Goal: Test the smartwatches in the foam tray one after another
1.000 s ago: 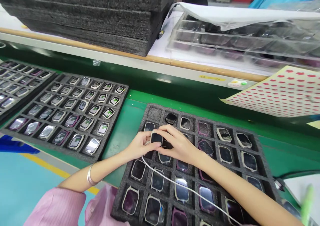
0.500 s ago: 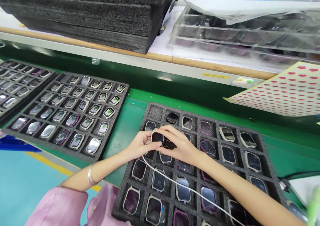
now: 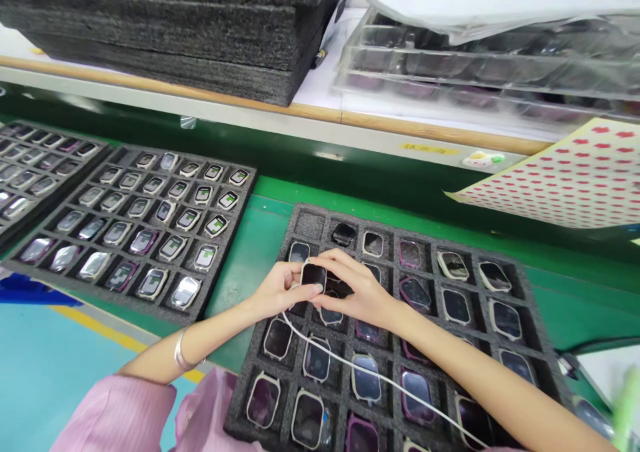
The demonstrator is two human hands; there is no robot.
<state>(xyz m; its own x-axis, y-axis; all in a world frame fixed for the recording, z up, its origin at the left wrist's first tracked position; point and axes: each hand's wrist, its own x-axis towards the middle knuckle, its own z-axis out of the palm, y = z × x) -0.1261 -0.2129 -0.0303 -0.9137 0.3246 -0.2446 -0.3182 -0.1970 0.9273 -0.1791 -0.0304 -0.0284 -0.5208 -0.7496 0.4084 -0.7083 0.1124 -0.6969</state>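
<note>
A smartwatch body without a strap [image 3: 313,275], dark-screened with a pale frame, is held between both hands above the right-hand foam tray [image 3: 309,224]. My left hand [image 3: 280,287] grips its left side, the thumb lying along the lower edge. The fingers of my right hand [image 3: 357,282] close on its top and right side. A white cable [image 3: 345,361] runs from beneath my left hand across the tray to the lower right; its end at the watch is hidden. Around the hands, watch bodies with pale or purple frames sit in the tray's compartments.
To the left, another foam tray [image 3: 213,285] holds watches, several with lit screens; a third tray [image 3: 95,162] lies beyond it. Stacked black foam [image 3: 175,45] and clear plastic trays [image 3: 450,65] stand on the shelf. A sticker sheet [image 3: 565,179] juts out at right.
The camera view has shifted very slightly. Both hands keep the same hold on the watch.
</note>
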